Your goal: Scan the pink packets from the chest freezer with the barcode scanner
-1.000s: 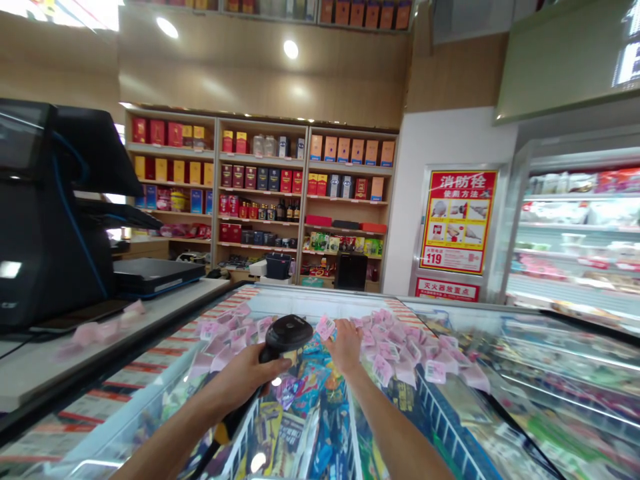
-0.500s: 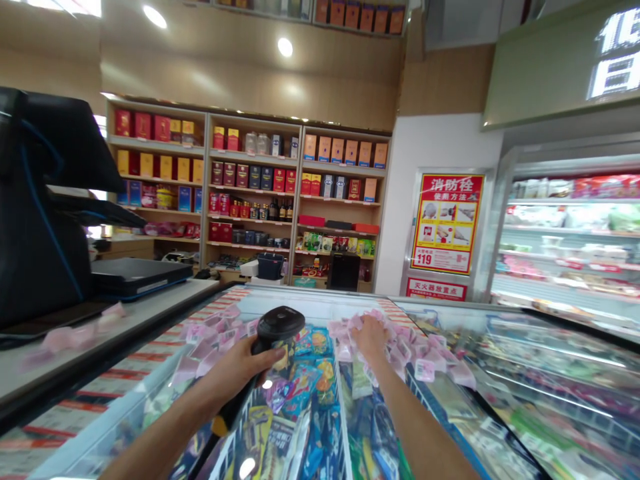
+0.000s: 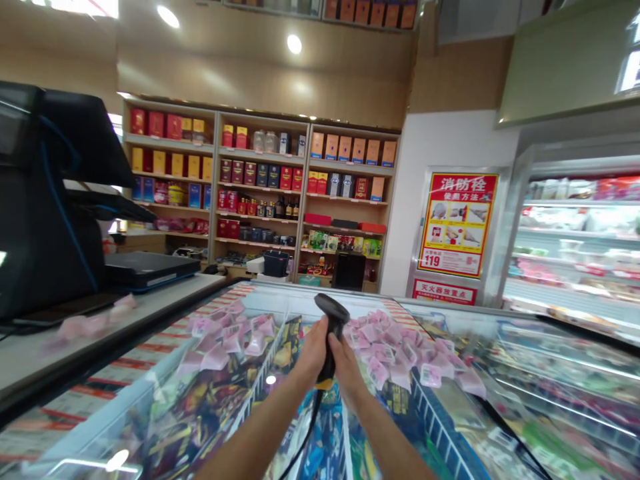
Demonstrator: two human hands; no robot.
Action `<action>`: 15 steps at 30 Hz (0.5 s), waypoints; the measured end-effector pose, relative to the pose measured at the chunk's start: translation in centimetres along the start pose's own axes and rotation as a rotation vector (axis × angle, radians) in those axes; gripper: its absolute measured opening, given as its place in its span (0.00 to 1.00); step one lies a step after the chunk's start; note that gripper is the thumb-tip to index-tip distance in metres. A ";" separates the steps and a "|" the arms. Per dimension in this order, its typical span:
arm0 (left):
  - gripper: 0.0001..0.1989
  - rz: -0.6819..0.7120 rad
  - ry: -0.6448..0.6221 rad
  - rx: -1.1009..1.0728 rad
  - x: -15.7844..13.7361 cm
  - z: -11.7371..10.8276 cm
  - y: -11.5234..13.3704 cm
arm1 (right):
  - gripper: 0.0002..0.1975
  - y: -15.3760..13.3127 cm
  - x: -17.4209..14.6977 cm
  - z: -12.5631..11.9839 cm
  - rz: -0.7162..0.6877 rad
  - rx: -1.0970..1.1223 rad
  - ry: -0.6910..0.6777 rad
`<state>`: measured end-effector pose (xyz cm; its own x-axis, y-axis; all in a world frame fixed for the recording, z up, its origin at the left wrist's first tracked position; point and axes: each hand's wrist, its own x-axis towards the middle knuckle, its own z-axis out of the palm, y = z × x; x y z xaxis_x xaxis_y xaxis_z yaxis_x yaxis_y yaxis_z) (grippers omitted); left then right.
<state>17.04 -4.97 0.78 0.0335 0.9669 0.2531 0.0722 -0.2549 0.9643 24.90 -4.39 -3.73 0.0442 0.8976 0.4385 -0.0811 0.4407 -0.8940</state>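
Observation:
A black handheld barcode scanner [image 3: 332, 309] stands upright over the glass freezer top, its cable hanging down toward me. My left hand [image 3: 313, 350] is closed around the left side of its handle. From the other side, my right hand [image 3: 346, 369] also grips the handle, thumb near the scanner head. Small pink packets with white labels lie in two groups on the glass: left packets [image 3: 217, 355] beyond my left hand, and right packets [image 3: 395, 340] just past my right hand. Whether anything small is inside either palm is hidden.
Under the glass are wire baskets of frozen packs [image 3: 215, 407]. A checkout terminal [image 3: 55, 193] stands on the counter at left, with more pink packets [image 3: 95, 325] beside it. Shelves of boxes [image 3: 260, 175] line the back wall; a lit fridge [image 3: 575, 253] is at right.
My left hand has carried the scanner right, toward the middle. My right hand has left the right-hand packets and come in to the scanner's handle. The view has turned slightly left.

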 end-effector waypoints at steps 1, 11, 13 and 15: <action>0.20 0.045 -0.001 0.006 0.1 0.7 -0.8 | 0.21 -0.1 -0.2 0.1 0.051 0.084 0.039; 0.21 -0.031 0.296 0.732 3.9 -10.3 -6.9 | 0.16 -2.6 -1.1 -4.3 0.324 0.111 0.182; 0.19 -0.071 0.308 0.737 4.5 -12.0 -7.7 | 0.16 -2.9 -1.3 -4.9 0.326 0.098 0.188; 0.17 -0.093 0.309 0.702 4.8 -12.4 -8.4 | 0.16 -3.0 -1.4 -5.3 0.325 0.132 0.177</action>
<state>4.27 1.99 -5.12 -0.2762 0.9185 0.2829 0.6795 -0.0215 0.7334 30.33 -6.96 -2.10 0.1649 0.9811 0.1013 -0.2461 0.1404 -0.9590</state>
